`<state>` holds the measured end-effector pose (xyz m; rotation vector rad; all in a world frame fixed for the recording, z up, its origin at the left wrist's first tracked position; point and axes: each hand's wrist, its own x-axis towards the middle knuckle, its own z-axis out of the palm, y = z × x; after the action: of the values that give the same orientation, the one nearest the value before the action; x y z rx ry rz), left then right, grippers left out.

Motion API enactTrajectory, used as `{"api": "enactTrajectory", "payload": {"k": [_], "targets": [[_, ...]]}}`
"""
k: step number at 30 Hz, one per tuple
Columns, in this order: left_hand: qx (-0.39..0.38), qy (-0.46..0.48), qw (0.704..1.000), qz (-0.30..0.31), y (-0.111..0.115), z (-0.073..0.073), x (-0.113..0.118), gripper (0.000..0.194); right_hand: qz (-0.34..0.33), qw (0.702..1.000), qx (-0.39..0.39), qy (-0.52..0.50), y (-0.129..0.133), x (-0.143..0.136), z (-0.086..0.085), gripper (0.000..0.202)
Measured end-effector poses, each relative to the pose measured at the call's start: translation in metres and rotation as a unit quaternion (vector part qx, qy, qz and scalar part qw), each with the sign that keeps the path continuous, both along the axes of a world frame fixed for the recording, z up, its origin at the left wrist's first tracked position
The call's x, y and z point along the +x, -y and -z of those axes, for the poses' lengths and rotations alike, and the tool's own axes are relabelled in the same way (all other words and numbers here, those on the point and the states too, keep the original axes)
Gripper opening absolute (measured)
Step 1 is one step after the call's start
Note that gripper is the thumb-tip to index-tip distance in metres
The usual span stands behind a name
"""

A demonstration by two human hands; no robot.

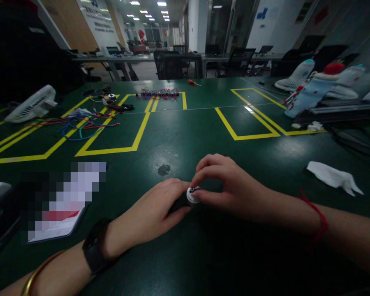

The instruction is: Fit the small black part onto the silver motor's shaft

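Observation:
A small round white object [190, 196] with a dark part on its top stands on the green table [172, 135], between my two hands. My left hand [160, 205] is closed round its left side, with fingers and thumb against it. From the right, my right hand [231, 183] pinches at its top, thumb and forefinger on the small dark part. What that part is exactly is too small to tell. A dark stain lies on the table just beyond my left hand.
Blue and red wires [83, 123] and a white fan [33, 105] are at the left. A red screwdriver [193, 82] lies at the far edge. A snowman figure [310, 92] stands right, behind a crumpled tissue [334, 176]. A booklet [64, 226] lies near left.

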<state>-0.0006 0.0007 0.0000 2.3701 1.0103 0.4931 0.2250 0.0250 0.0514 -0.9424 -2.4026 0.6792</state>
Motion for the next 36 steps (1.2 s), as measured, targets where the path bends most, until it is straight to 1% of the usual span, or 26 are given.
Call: {"api": "enactTrajectory", "payload": {"k": [5,10,14,17,20,22,25,27,29,32,34,36], "targets": [[-0.007,0.005,1.0,0.003,0.0,0.0,0.001,0.039,0.009,1.0,-0.002,-0.007,0.001,0.003,0.002,0.01],[-0.008,-0.001,1.0,0.003,0.001,0.001,0.0,0.04,0.012,0.998,-0.048,-0.028,0.001,0.002,0.007,0.01],[-0.009,0.002,1.0,0.004,0.001,0.001,0.0,0.036,0.007,0.995,-0.087,-0.049,0.001,0.003,0.01,0.01],[-0.009,0.005,1.0,0.001,0.0,0.0,0.001,0.034,-0.002,0.993,-0.101,-0.067,0.001,0.006,0.011,0.011],[-0.009,0.009,1.0,0.003,0.0,-0.001,0.001,0.037,-0.012,0.991,-0.104,-0.089,0.001,0.012,0.011,0.012],[-0.01,0.01,1.0,0.002,0.0,-0.002,0.002,0.038,-0.002,0.989,-0.108,-0.097,0.0,0.019,0.013,0.011],[-0.016,0.01,1.0,0.001,0.0,-0.003,0.002,0.04,0.034,0.985,-0.137,-0.102,-0.002,0.033,0.019,0.01],[-0.018,0.012,1.0,0.0,0.0,-0.004,0.002,0.04,0.062,0.976,-0.172,-0.12,-0.003,0.043,0.026,0.01],[-0.017,0.012,1.0,-0.001,0.0,-0.004,0.002,0.04,0.095,0.96,-0.209,-0.162,-0.003,0.053,0.033,0.013],[-0.015,0.007,1.0,-0.001,0.0,-0.004,0.002,0.042,0.143,0.919,-0.264,-0.257,-0.004,0.062,0.043,0.014],[-0.011,0.001,1.0,-0.005,0.001,-0.003,0.001,0.044,0.16,0.892,-0.288,-0.308,-0.005,0.064,0.048,0.013],[-0.001,-0.004,1.0,-0.014,0.002,-0.002,0.0,0.052,0.165,0.88,-0.3,-0.33,-0.006,0.064,0.051,0.014]]}}
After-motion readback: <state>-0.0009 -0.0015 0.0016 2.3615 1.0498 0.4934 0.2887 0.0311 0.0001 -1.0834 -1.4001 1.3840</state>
